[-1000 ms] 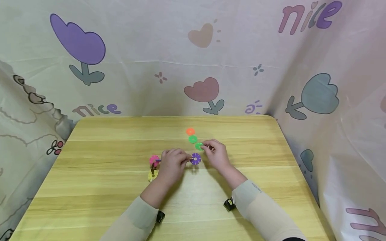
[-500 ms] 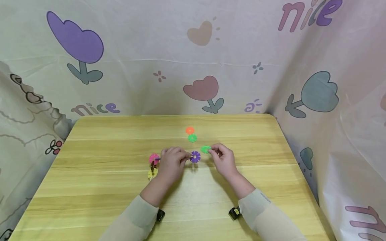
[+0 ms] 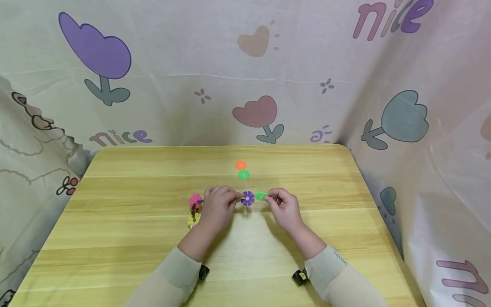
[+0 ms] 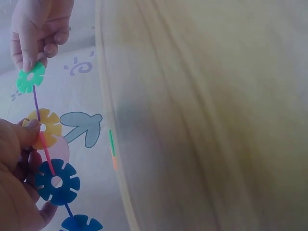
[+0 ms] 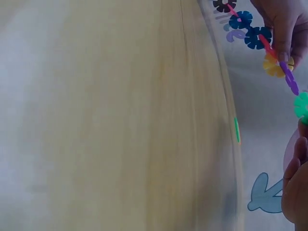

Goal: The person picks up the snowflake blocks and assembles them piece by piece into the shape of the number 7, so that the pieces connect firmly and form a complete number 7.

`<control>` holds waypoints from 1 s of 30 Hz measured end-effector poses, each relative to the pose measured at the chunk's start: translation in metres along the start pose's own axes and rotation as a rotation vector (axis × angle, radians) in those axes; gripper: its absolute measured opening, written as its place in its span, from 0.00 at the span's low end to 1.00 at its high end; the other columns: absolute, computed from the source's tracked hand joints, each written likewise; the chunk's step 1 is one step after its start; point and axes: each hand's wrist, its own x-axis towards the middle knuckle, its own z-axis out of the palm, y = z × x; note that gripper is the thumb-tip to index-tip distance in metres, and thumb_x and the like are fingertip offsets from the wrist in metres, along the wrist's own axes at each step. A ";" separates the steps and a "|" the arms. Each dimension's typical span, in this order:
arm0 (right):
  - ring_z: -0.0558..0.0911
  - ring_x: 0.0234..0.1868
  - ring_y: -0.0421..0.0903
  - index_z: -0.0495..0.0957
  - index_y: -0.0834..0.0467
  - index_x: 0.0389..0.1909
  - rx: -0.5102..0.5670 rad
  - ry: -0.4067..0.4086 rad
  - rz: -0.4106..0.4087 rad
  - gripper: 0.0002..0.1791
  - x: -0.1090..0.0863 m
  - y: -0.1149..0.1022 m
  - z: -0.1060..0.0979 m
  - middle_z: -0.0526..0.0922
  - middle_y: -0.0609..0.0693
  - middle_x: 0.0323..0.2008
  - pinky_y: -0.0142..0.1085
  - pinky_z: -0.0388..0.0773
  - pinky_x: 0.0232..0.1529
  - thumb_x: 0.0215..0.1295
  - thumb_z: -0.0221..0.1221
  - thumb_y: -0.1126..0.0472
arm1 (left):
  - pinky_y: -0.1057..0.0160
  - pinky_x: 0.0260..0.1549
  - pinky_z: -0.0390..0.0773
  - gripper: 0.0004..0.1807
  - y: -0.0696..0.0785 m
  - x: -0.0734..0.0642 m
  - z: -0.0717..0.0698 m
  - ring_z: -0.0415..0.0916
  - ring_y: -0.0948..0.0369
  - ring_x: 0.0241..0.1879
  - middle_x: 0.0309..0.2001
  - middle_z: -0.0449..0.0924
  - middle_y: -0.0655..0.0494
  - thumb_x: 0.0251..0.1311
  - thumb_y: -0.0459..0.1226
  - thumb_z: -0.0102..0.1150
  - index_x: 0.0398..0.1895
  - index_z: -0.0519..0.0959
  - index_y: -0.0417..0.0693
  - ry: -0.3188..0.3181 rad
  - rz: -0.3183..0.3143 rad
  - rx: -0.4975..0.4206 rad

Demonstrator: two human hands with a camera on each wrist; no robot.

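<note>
My left hand [image 3: 219, 207] pinches an orange-yellow snowflake disc [image 4: 54, 126] in a chain of interlocking slotted plastic discs. At the chain's right end stands a purple disc [image 3: 249, 202], seen edge-on in both wrist views. Beyond the hand the chain runs through dark blue discs [image 4: 70, 185] to a pink disc [image 3: 194, 198], a brown one [image 3: 194, 209] and a yellow one [image 3: 194, 219]. Between thumb and fingers, my right hand [image 3: 285, 209] holds a green disc [image 3: 261, 196], its slotted edge right at the purple disc. The left hand hides part of the chain in the head view.
On the wooden table [image 3: 134, 243], a loose orange disc [image 3: 241, 165] and a loose green disc [image 3: 244, 175] lie beyond the hands. A patterned cloth [image 3: 172, 51] hangs behind the table and along both sides.
My right hand has lifted the nearer green disc off the table, drawn it right and towards me, and brought it beside the purple disc. The left hand has kept its grip in place.
</note>
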 end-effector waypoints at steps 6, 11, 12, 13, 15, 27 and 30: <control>0.73 0.26 0.43 0.82 0.73 0.32 -0.013 -0.005 -0.021 0.07 -0.002 -0.002 0.001 0.81 0.61 0.25 0.31 0.72 0.28 0.57 0.67 0.84 | 0.43 0.58 0.69 0.05 0.001 -0.001 -0.001 0.80 0.55 0.45 0.38 0.86 0.60 0.64 0.33 0.73 0.38 0.91 0.53 -0.022 -0.024 -0.021; 0.73 0.25 0.44 0.82 0.72 0.32 -0.014 -0.018 -0.031 0.08 -0.003 -0.002 0.001 0.81 0.60 0.24 0.30 0.72 0.27 0.56 0.68 0.84 | 0.43 0.58 0.69 0.05 0.002 -0.001 -0.002 0.80 0.56 0.45 0.39 0.86 0.61 0.64 0.33 0.73 0.38 0.91 0.53 -0.026 -0.023 -0.023; 0.73 0.25 0.44 0.82 0.72 0.32 -0.014 -0.020 -0.034 0.08 -0.003 -0.002 0.001 0.81 0.61 0.24 0.30 0.72 0.27 0.56 0.68 0.84 | 0.43 0.58 0.69 0.05 0.002 -0.001 -0.002 0.80 0.55 0.45 0.38 0.86 0.61 0.64 0.33 0.73 0.38 0.91 0.53 -0.024 -0.021 -0.025; 0.73 0.25 0.44 0.82 0.72 0.32 -0.013 -0.021 -0.035 0.08 -0.003 -0.002 0.002 0.81 0.61 0.24 0.30 0.72 0.27 0.56 0.68 0.85 | 0.43 0.59 0.69 0.05 0.003 -0.001 -0.002 0.81 0.55 0.45 0.38 0.86 0.60 0.64 0.32 0.73 0.38 0.91 0.53 -0.022 -0.018 -0.026; 0.73 0.25 0.43 0.82 0.73 0.32 -0.012 -0.023 -0.034 0.08 -0.003 -0.002 0.002 0.82 0.62 0.24 0.31 0.73 0.27 0.56 0.68 0.85 | 0.42 0.58 0.69 0.05 0.003 -0.001 -0.003 0.81 0.55 0.45 0.38 0.86 0.60 0.63 0.32 0.74 0.38 0.91 0.53 -0.015 -0.010 -0.029; 0.72 0.24 0.41 0.83 0.72 0.30 0.031 -0.026 -0.041 0.07 -0.003 -0.004 0.007 0.82 0.65 0.23 0.31 0.71 0.25 0.56 0.68 0.84 | 0.43 0.57 0.71 0.05 0.003 -0.001 -0.008 0.83 0.55 0.43 0.37 0.87 0.59 0.62 0.31 0.74 0.36 0.91 0.51 0.012 0.004 -0.046; 0.71 0.23 0.40 0.82 0.73 0.29 0.042 -0.027 -0.048 0.07 -0.003 -0.004 0.008 0.81 0.65 0.22 0.30 0.69 0.24 0.56 0.67 0.85 | 0.43 0.55 0.73 0.04 0.004 0.000 -0.009 0.84 0.54 0.42 0.36 0.88 0.58 0.61 0.30 0.75 0.35 0.91 0.49 0.023 0.032 -0.063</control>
